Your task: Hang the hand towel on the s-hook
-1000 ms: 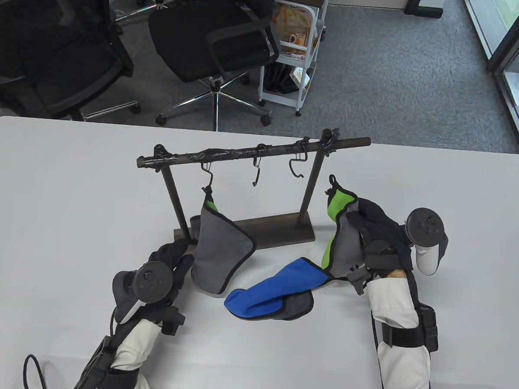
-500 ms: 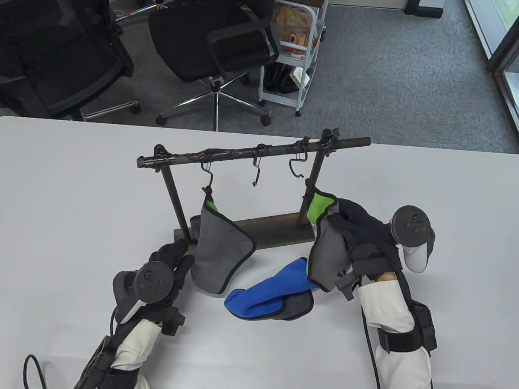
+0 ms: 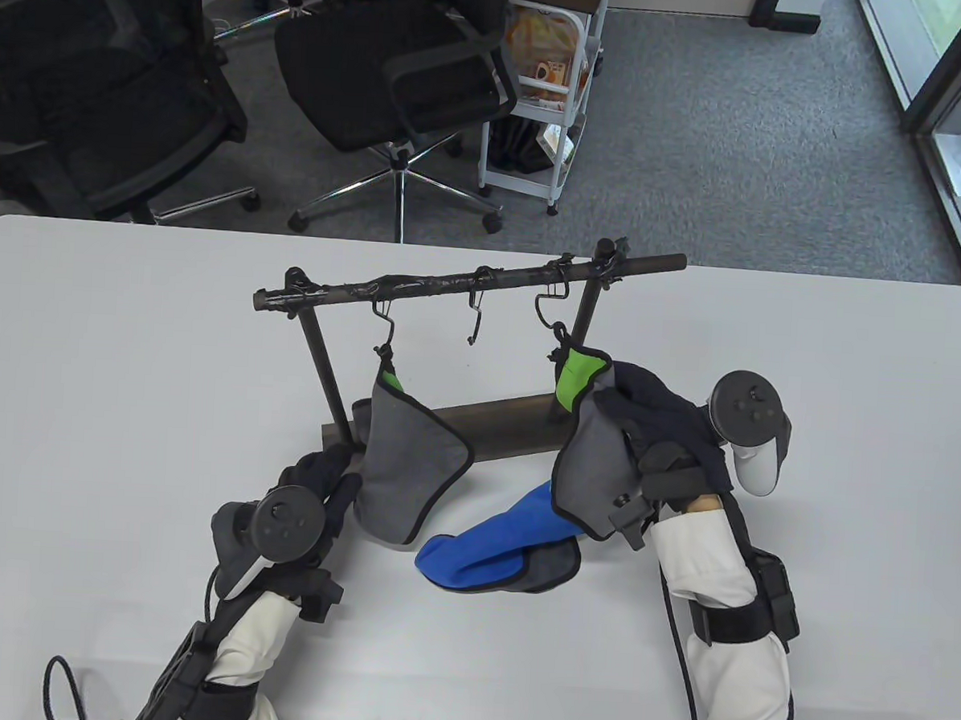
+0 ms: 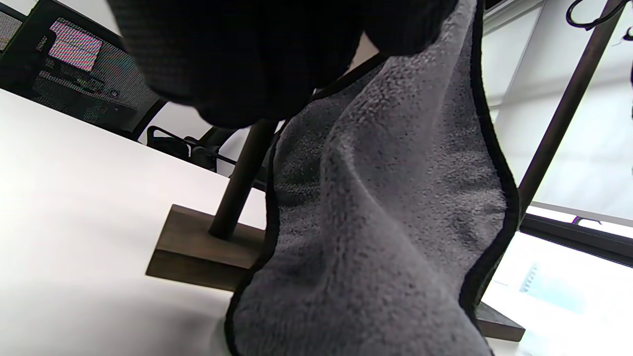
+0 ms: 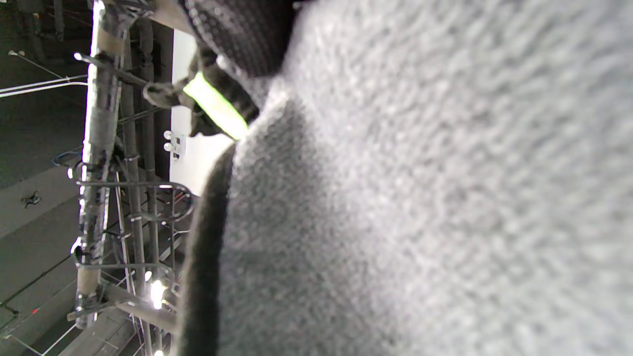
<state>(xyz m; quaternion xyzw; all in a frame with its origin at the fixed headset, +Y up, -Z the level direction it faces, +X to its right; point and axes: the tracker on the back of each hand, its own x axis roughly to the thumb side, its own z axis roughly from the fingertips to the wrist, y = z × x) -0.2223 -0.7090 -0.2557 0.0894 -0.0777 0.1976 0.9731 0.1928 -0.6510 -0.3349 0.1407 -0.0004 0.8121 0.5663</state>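
Observation:
A dark rack (image 3: 468, 280) carries three S-hooks. The left hook (image 3: 382, 311) holds a grey-and-green towel (image 3: 406, 469), which also shows in the left wrist view (image 4: 385, 222). The middle hook (image 3: 476, 315) is bare. My right hand (image 3: 619, 403) grips a second grey-and-green towel (image 3: 595, 471) near its top. It holds the towel's black loop (image 3: 560, 334) right at the lower end of the right hook (image 3: 549, 309); I cannot tell whether the loop is caught. This towel fills the right wrist view (image 5: 395, 198). My left hand (image 3: 322, 472) rests on the rack's base (image 3: 509, 426) by the left post, empty.
A blue-and-grey towel (image 3: 503, 546) lies on the white table (image 3: 124, 406) in front of the rack, between my hands. Office chairs (image 3: 399, 74) and a white cart (image 3: 542, 98) stand on the carpet beyond the table's far edge.
My right hand has moved left with its towel, bringing the loop from right of the rack's right post to the right hook. The left hand has barely shifted.

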